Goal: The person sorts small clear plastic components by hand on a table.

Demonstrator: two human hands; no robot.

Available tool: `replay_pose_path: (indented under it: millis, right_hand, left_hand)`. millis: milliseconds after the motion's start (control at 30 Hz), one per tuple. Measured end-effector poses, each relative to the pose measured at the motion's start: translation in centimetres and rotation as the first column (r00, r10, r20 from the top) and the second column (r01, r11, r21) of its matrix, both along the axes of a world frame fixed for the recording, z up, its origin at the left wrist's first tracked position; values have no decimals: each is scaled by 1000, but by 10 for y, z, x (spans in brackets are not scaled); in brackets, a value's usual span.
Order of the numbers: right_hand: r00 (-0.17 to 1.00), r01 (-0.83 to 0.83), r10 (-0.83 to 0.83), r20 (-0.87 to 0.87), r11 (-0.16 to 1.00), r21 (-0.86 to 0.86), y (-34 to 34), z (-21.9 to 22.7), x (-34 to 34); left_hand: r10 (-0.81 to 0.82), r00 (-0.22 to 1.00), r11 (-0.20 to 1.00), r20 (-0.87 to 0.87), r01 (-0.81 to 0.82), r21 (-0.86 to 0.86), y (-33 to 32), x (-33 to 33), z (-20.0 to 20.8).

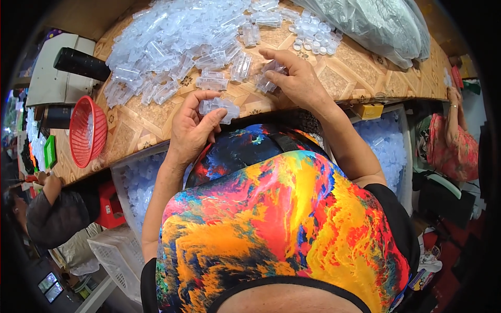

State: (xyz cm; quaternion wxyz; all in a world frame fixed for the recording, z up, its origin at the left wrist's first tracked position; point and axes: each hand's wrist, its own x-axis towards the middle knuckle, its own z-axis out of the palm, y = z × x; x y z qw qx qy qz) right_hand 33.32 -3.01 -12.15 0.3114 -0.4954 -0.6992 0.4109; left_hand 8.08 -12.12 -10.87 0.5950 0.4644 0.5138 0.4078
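Note:
Near the table's front edge, my left hand (pixel 190 122) is closed on a clear plastic tube-like piece (pixel 220 108), pinched between thumb and fingers. Farther right, my right hand (pixel 300 78) curls its thumb and fingers around another clear plastic piece (pixel 265 81), partly covered by the thumb. A large heap of similar clear plastic pieces (pixel 182 31) spreads over the far and left part of the table. Several loose ones lie just beyond my hands. Small round whitish caps (pixel 315 36) form a cluster at the far right of the heap.
The patterned tabletop (pixel 349 78) bears a grey plastic bag (pixel 376 26) at far right and a red basket (pixel 87 133) at left. Below the edge stand bins of translucent pieces (pixel 383 141). A small yellow box (pixel 369 111) is at the edge. Other people work left and right.

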Motion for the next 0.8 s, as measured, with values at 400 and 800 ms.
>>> replay_pose_path:
  millis: [400,800]
  right_hand:
    - [948,-69,-120,295,827,557,4,-2,17]
    - [926,-166,-10,379,888,429,-16,15,-6]
  left_hand:
    - [41,966,987,-255,-79,-140,16,-35,0]
    - [221,737,951,-639,-16,310,16,-36,-4]
